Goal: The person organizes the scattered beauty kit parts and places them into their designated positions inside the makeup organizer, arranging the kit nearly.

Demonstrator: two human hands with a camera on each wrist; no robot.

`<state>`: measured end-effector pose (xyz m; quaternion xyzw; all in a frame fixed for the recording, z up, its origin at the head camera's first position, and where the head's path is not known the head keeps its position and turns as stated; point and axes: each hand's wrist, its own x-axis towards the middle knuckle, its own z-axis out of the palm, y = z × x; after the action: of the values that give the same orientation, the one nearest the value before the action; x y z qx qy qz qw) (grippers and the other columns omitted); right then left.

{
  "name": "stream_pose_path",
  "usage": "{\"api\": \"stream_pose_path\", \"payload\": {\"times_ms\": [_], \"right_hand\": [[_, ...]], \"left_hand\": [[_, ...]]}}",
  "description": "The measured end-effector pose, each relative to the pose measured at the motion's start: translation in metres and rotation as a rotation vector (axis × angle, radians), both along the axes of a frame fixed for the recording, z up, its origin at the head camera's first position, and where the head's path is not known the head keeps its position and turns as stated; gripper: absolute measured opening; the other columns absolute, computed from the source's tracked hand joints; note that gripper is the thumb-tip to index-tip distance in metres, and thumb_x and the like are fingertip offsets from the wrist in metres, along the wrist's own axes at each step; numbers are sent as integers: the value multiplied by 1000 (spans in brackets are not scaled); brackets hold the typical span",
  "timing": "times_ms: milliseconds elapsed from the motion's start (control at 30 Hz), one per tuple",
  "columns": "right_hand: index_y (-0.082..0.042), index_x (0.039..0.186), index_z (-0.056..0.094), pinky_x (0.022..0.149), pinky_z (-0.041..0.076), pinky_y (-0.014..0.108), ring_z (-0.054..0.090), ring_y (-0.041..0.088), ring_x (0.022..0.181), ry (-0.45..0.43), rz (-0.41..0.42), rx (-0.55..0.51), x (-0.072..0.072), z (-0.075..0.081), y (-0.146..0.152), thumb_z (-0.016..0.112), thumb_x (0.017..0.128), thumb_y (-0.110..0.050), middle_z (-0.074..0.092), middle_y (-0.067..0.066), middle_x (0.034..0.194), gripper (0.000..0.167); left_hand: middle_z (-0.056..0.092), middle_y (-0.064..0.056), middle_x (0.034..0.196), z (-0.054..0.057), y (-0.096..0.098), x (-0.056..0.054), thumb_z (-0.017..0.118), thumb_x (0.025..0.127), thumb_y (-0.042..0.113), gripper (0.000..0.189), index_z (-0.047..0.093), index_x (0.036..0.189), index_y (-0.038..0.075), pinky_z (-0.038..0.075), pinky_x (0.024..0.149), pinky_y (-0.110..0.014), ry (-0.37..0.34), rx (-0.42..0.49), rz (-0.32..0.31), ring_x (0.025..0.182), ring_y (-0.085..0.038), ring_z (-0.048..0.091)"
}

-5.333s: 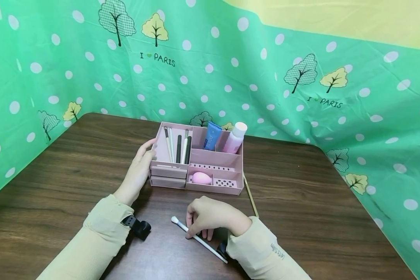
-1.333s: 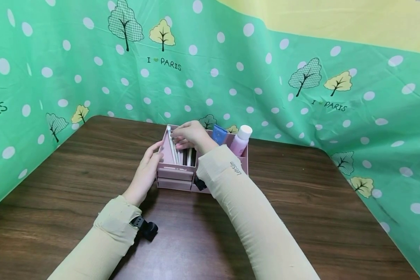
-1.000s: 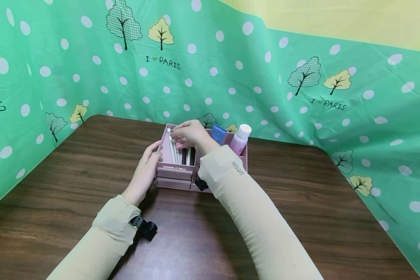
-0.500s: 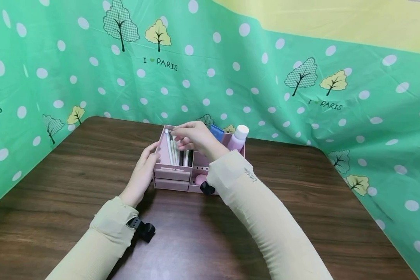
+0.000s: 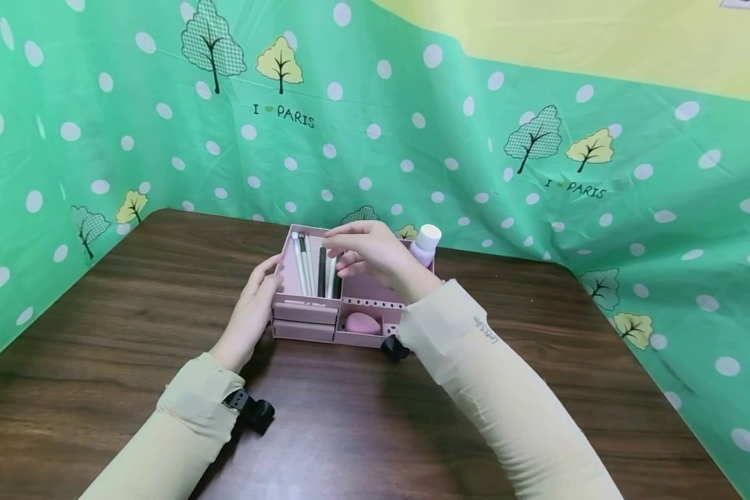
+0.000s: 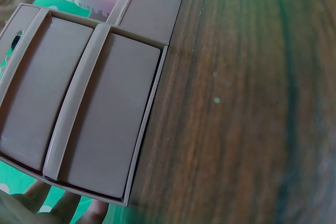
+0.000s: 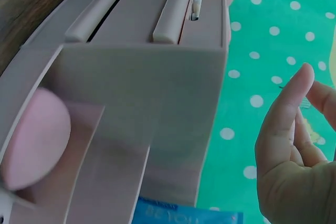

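My left hand (image 5: 250,312) rests against the left side of a pink makeup organizer (image 5: 305,312), its fingers fairly straight along the wall. Above the organizer's middle hovers my right hand (image 5: 378,253), fingers loosely extended and nothing in them. Several makeup brushes stand in the left compartment, among them a white brush (image 5: 298,264) leaning at its left side and a dark-handled brush (image 5: 321,271). A pink makeup sponge (image 5: 362,323) sits in a front compartment. The blue tube (image 7: 184,216) shows in the right wrist view; my right hand hides it in the head view.
A pink bottle with a white cap (image 5: 426,243) stands in the organizer's back right compartment. Two drawers (image 6: 107,114) face the front left. The organizer is on a dark wooden table (image 5: 325,430), with a green dotted cloth (image 5: 375,160) hanging behind.
Earlier my right hand pinched the white brush on the table; it now lies in the left compartment. My right hand has let go and moved up and right. My left hand stays put.
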<state>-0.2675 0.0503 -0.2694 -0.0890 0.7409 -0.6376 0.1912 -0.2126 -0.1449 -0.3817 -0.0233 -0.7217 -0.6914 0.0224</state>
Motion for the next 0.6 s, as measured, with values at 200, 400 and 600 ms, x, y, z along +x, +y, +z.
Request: {"api": "stream_pose_path", "payload": {"times_ms": [200, 400, 600], "right_hand": [[7, 122, 62, 57, 55, 25, 58, 11, 56, 39, -10, 22, 13, 7, 20, 67, 91, -8, 65, 5, 80, 35], [4, 117, 65, 60, 56, 27, 58, 11, 56, 80, -31, 86, 27, 10, 42, 67, 92, -9, 64, 6, 82, 29], [2, 116, 67, 64, 58, 31, 59, 12, 60, 150, -54, 201, 40, 8, 67, 69, 91, -14, 68, 9, 93, 31]], "left_hand": [[25, -9, 160, 2, -1, 1, 34, 105, 28, 51, 30, 155, 27, 22, 116, -48, -3, -14, 6, 140, -25, 30], [26, -9, 159, 0, -1, -1, 35, 104, 28, 51, 31, 155, 27, 23, 115, -48, -2, -14, 9, 138, -25, 31], [25, -8, 161, -1, 0, -1, 34, 104, 27, 51, 30, 155, 27, 22, 116, -48, -5, -22, 4, 140, -25, 28]]}}
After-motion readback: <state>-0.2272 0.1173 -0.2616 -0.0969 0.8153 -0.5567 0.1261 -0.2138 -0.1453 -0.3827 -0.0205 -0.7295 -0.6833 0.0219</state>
